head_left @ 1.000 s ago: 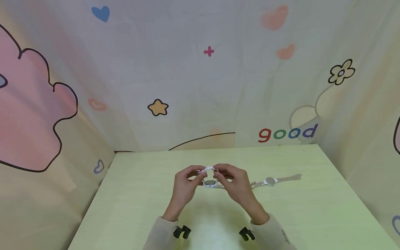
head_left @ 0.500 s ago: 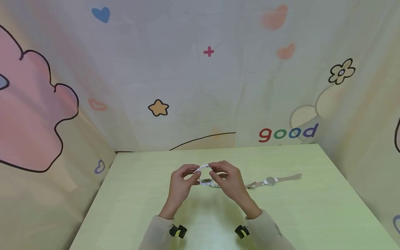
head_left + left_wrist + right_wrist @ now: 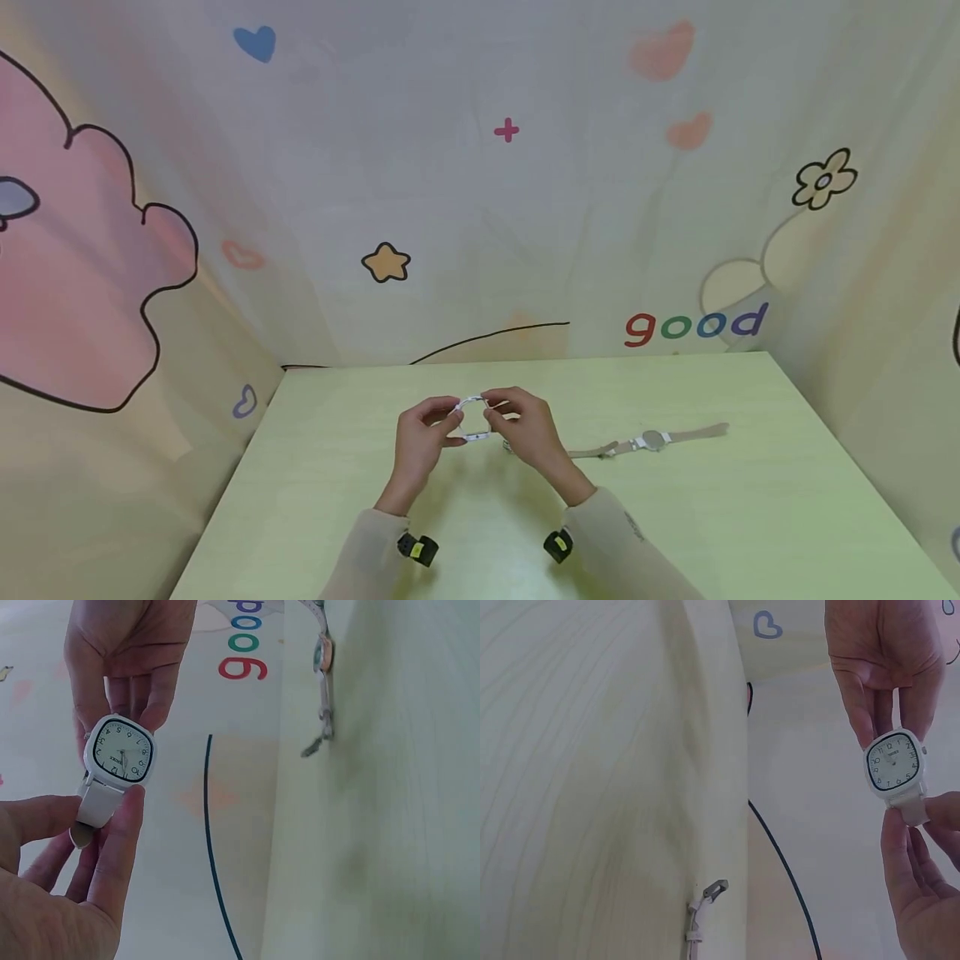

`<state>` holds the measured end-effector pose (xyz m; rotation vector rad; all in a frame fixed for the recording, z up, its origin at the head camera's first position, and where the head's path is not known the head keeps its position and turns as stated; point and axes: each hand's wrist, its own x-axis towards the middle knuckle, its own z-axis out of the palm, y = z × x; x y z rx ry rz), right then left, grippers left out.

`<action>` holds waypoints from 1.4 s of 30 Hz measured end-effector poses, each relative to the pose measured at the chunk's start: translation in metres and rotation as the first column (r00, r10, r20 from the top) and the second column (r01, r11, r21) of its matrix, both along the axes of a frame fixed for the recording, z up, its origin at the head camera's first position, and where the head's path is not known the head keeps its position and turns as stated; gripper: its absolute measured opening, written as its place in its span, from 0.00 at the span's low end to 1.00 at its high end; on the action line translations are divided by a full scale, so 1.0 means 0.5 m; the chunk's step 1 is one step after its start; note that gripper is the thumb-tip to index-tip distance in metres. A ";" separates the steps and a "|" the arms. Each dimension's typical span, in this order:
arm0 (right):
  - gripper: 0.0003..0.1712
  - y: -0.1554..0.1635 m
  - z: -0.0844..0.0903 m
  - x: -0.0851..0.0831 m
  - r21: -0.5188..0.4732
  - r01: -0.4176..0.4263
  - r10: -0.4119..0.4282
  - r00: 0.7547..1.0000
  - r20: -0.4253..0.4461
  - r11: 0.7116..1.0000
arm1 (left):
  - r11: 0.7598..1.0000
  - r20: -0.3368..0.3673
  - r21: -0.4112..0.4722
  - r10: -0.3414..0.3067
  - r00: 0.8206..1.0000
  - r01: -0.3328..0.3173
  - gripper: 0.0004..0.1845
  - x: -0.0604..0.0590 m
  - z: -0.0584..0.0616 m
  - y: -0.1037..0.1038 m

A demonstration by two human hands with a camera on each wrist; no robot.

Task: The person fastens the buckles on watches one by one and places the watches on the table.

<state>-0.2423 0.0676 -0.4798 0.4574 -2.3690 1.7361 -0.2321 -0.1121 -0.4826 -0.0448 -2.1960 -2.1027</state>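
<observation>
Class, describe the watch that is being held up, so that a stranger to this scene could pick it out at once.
Start at the pale green table. Above its middle, the left hand and right hand pinch a white watch by its strap ends. Unlike the beige-strapped watch lying flat to the right, it has a white, rounded-square case and is off the table.

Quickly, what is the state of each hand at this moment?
Left hand: pinches the strap of the white watch.
Right hand: pinches the other side of the same watch.
</observation>
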 end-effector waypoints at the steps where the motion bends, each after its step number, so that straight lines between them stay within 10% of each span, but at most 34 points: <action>1: 0.14 -0.005 -0.003 -0.004 0.002 -0.003 0.003 1.000 0.015 1.000 | 1.000 0.003 -0.001 0.004 1.000 -0.004 0.12 -0.003 -0.003 -0.004; 42: 0.14 -0.123 -0.111 -0.088 0.131 -0.039 -0.002 0.956 0.294 0.991 | 0.973 0.251 -0.219 0.131 0.959 -0.076 0.11 -0.066 -0.092 -0.089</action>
